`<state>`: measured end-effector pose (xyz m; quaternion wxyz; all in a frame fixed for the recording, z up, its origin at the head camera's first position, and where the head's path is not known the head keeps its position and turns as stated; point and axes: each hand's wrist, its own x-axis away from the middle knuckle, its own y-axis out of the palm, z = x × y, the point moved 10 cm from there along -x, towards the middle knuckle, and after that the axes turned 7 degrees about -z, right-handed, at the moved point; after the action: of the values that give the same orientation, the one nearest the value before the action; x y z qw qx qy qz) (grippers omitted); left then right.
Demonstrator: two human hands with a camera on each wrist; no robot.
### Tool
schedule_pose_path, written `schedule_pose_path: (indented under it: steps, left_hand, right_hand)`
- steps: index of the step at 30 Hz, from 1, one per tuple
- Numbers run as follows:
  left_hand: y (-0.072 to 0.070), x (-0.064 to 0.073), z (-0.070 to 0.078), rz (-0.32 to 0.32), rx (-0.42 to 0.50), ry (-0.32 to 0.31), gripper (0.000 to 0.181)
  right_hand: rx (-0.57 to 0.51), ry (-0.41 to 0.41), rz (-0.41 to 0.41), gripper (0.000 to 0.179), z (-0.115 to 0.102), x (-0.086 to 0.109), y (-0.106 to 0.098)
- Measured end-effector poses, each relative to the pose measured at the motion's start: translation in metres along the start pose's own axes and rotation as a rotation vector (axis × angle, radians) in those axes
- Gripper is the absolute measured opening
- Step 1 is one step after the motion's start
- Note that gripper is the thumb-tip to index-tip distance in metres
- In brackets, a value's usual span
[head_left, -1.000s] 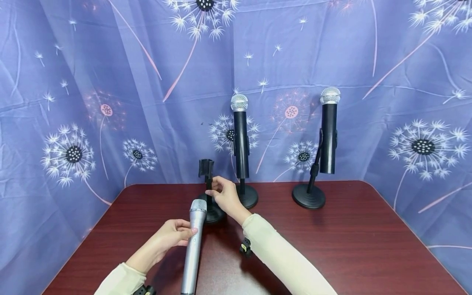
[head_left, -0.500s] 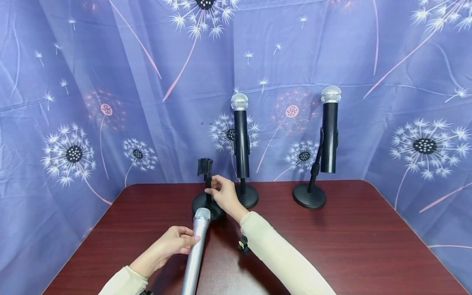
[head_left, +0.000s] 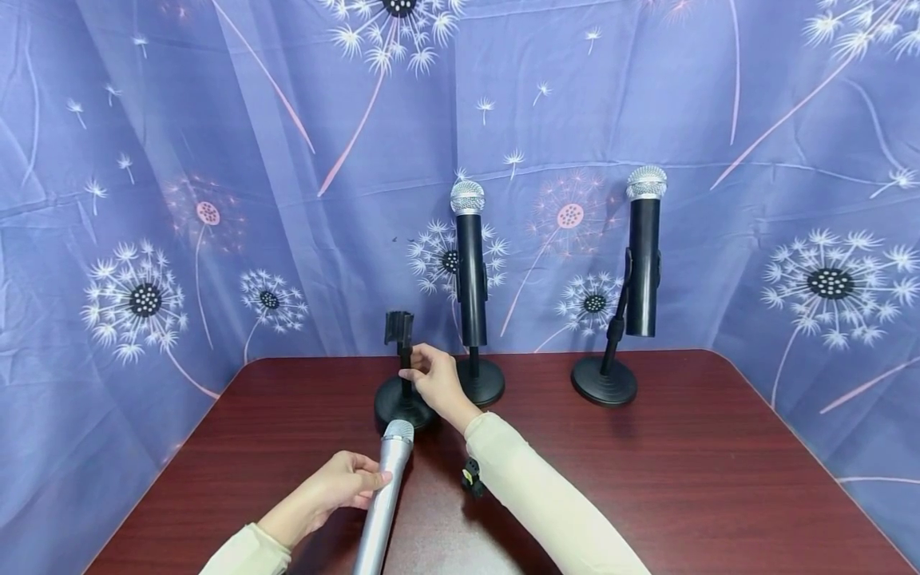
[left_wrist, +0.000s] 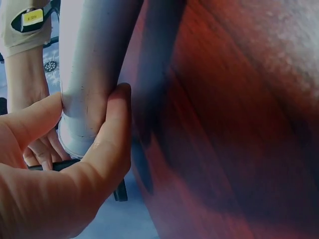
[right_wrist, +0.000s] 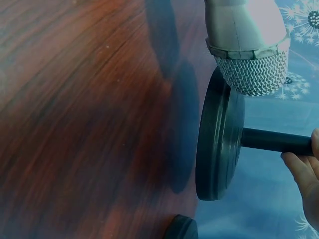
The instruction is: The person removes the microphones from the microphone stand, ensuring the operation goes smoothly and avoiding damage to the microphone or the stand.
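Note:
My left hand (head_left: 343,489) pinches a silver microphone (head_left: 386,491) between thumb and fingers, its mesh head up and leaning slightly right. In the left wrist view the thumb and fingers press on both sides of the silver body (left_wrist: 92,64). My right hand (head_left: 440,385) grips the thin pole of a black desktop microphone stand (head_left: 394,399), whose clip at the top holds nothing. Seen from the right wrist, the microphone's mesh head (right_wrist: 255,74) hangs close beside the stand's round base (right_wrist: 219,144), and the base's shadow lies apart from it on the tabletop.
Two black microphones with silver heads sit in their own stands: the middle one (head_left: 471,279) right behind my right hand, the other (head_left: 643,267) farther right. Behind the red-brown table (head_left: 719,479) hangs a blue dandelion-print curtain (head_left: 345,263).
My left hand has moved the silver microphone toward me and slightly right, its head now lower in front of the stand's base. My right hand keeps its grip; the stand has shifted slightly left.

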<state>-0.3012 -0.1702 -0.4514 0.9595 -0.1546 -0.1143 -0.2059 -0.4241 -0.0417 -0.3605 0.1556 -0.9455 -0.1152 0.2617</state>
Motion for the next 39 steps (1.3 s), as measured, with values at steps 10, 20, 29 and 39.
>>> schedule_pose_path:
  steps: [10,20,29,39]
  left_hand:
    - [0.004,-0.002,-0.007,-0.033,0.044,0.002,0.039]
    - [0.008,-0.002,-0.013,-0.076,0.063,-0.02,0.028]
    - [0.006,-0.005,-0.015,-0.073,0.018,-0.027,0.029]
    - [0.006,-0.002,-0.018,-0.067,0.041,-0.048,0.031]
  right_hand:
    - [0.026,0.016,0.001,0.015,0.011,0.001,0.001]
    - [0.021,0.047,-0.032,0.016,0.019,0.0,0.008]
    - [0.015,0.029,-0.055,0.015,0.018,0.0,0.012]
    - [0.036,0.036,-0.075,0.017,0.019,0.001,0.016]
